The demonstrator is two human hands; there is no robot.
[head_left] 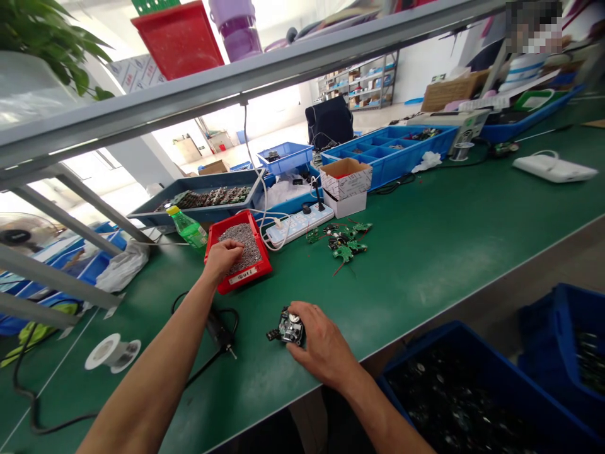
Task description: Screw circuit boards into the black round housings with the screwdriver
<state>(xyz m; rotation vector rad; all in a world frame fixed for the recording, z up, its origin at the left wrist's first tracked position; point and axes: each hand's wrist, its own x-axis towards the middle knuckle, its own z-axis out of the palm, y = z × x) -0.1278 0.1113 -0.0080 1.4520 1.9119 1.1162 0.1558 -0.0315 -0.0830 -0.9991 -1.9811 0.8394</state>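
A small electromechanical assembly [290, 328] with an exposed circuit board sits on the green workbench [416, 252], under the right hand [314, 343]. That hand grasps it from the right side, thumb nearer the person and fingers across the far edge, seeming to steady it against the surface.

Ahead and to the left, the left hand [225, 258] reaches into a red parts bin [268, 268] over a heap of tiny metal pieces [250, 243], probably screws or similar fasteners. Its fingers are curled inward, but the tips are hidden, so whether they pinch a piece cannot be told.

The step in hand looks like fetching a small part while the assembly is kept steady; the next move would call for a fine pinch on one piece and an unshifting right-hand grasp.

Between the left forearm and the right hand lies a black corded tool [218, 331] with a metal tip, apparently an electric screwdriver. Left of that forearm rests a wire spool [111, 352]. Beyond the right hand are wired green circuit boards [347, 243], with a white power strip [302, 224] behind them. A green bottle [189, 228] stands just past the left hand, and a blue crate [392, 378] of dark parts lies right of the right forearm.
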